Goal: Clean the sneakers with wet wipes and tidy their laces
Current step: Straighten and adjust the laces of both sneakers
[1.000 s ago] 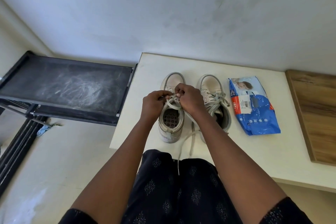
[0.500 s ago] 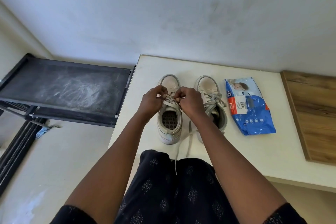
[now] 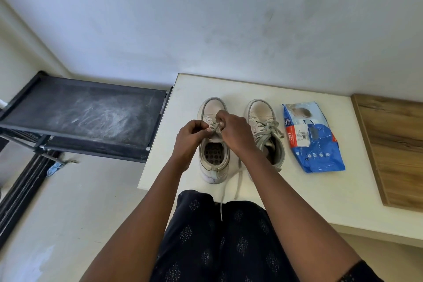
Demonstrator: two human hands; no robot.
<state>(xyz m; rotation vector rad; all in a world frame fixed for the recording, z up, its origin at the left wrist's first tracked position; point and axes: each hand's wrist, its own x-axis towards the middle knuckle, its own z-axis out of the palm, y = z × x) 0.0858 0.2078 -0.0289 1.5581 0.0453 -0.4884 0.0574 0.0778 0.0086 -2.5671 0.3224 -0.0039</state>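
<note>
— Anything legible?
— Only on the blue wipes pack [image 3: 320, 155], lying to the right of the fingers [image 3: 220, 119] of the right hand [image 3: 235, 135]: "297" on its red strip, beside a white barcode sticker [image 3: 301, 135].
— A brand?
— White letters on the edge nearest those fingers, perhaps "mee mee".

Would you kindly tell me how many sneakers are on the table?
2. One off-white sneaker stands under the left hand and right hand, which pinch its grey laces; the other off-white sneaker stands right of it, beside the blue wet-wipes pack. None appears hidden.
</note>
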